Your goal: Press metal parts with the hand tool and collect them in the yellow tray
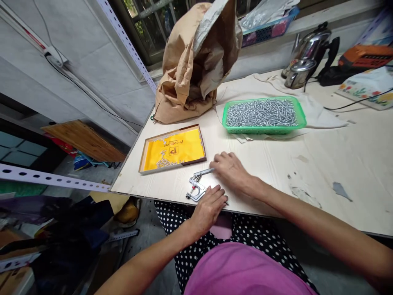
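Left hand [210, 205] and right hand [229, 169] at the metal pliers [196, 182], near the front edge of the table [322, 164].
The left hand lies over the lower handle and the right has bent fingers at the tip of the upper one; whether either grips, I cannot tell. Just beyond sits a shallow box [192, 143] with small metal pieces [164, 162] on its yellow bottom; farther back, a green basket [258, 130] full of metal pins [264, 112] stands right of a paper bag [178, 73].
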A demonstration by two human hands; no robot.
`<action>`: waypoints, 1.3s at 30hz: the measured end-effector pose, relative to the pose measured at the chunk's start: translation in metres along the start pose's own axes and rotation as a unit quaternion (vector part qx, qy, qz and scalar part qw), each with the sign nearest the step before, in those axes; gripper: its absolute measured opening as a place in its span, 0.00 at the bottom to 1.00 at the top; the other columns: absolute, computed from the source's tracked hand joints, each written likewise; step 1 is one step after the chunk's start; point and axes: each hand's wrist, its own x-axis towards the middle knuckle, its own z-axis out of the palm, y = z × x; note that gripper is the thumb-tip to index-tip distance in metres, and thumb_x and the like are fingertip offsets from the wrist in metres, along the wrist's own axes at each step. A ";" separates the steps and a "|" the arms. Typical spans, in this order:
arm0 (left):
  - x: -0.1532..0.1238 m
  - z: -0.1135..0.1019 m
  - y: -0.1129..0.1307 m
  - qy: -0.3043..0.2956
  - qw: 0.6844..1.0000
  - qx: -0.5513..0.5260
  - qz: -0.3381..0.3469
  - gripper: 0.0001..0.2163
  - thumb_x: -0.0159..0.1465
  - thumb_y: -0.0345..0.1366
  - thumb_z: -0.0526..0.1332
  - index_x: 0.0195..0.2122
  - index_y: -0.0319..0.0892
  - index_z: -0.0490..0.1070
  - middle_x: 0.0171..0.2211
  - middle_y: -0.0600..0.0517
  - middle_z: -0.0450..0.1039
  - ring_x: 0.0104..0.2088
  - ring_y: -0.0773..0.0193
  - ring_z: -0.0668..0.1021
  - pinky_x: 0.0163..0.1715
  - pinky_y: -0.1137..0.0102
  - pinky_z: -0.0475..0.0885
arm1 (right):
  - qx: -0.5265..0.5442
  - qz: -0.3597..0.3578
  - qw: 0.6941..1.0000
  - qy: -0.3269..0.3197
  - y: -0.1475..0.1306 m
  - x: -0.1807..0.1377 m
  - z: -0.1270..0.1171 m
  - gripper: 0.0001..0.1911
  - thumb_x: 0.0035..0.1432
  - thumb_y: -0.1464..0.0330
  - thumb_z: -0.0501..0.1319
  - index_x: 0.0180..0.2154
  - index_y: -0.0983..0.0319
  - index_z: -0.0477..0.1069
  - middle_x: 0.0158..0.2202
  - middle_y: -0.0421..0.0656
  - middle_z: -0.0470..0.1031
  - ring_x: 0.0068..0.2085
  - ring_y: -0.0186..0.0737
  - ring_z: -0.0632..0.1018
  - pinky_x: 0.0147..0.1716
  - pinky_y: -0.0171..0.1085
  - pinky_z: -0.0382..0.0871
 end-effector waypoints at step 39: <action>-0.001 0.003 -0.001 0.014 1.000 -0.001 0.028 0.12 0.68 0.29 0.50 0.48 0.38 0.70 0.45 0.44 0.76 0.51 0.57 0.75 0.55 0.59 0.70 | 0.138 -0.078 0.987 0.036 -0.031 0.022 0.012 0.14 0.61 0.78 0.54 0.45 0.63 0.73 0.40 0.46 0.73 0.41 0.40 0.73 0.41 0.39 0.67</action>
